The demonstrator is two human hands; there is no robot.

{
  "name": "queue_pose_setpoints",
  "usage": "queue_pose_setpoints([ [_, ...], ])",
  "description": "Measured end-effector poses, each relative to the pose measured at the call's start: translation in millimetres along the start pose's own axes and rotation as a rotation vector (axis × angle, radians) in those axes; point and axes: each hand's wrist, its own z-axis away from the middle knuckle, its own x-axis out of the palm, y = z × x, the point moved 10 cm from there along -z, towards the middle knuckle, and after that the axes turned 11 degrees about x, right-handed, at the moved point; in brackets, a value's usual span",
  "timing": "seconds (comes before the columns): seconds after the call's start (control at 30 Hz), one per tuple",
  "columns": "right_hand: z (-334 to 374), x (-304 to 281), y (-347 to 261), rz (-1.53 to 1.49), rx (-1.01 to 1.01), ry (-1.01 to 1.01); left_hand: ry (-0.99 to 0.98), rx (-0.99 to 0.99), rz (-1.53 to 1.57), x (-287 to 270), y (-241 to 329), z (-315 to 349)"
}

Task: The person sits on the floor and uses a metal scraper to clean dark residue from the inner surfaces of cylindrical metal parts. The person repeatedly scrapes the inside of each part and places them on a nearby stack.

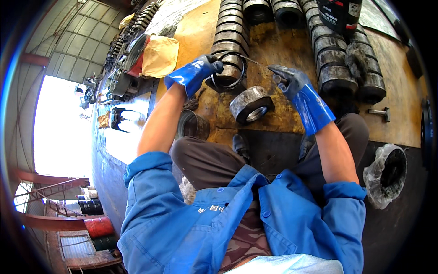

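Note:
My left hand [198,71], in a blue glove with dark fingers, is closed on a thin dark ring [242,75]. The ring hangs in front of the near end of a row of metal sleeves [228,36]. From its top a thin strand stretches right toward the fingertips of my right hand [292,83], gloved alike. Those fingers are closed in a pinch, and what lies between them is too small to make out. Below and between my hands, a single short metal sleeve [248,101] lies tilted on the stained board.
More sleeves stand in rows [335,59] to the right, beside a black bucket [340,13]. A hammer [381,113] lies at the right, above a plastic-wrapped ring [387,176]. Brown paper [159,55] is at the left, and a dark cylindrical container [191,124] stands by my knee.

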Motion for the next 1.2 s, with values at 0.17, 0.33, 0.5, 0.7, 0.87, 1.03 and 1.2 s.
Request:
queue_pose_setpoints([
  [0.17,-10.3,-3.4,41.8,0.148,0.272,-0.019,0.082,0.048,0.293,-0.4,-0.8,-5.9],
  [0.33,-8.5,17.5,63.0,-0.327,0.489,-0.15,0.182,0.085,0.52,1.8,-18.9,-2.4],
  [0.5,-4.4,20.8,70.6,-0.437,0.604,-0.184,0.389,0.17,0.646,-6.8,-13.4,8.9],
  [0.7,-2.1,38.8,72.3,-0.352,0.649,-0.346,0.5,0.2,0.683,-4.9,-30.7,14.2],
  [0.87,14.2,61.5,80.7,-0.585,0.788,-0.322,0.615,0.151,0.7,5.7,-42.6,16.0],
  [1.03,23.9,82.5,66.8,-0.878,0.935,-0.317,0.678,0.187,0.729,9.8,-40.0,19.5],
  [1.2,25.8,97.7,63.2,-1.089,0.951,-0.381,0.716,0.22,0.757,14.7,-36.0,18.6],
])
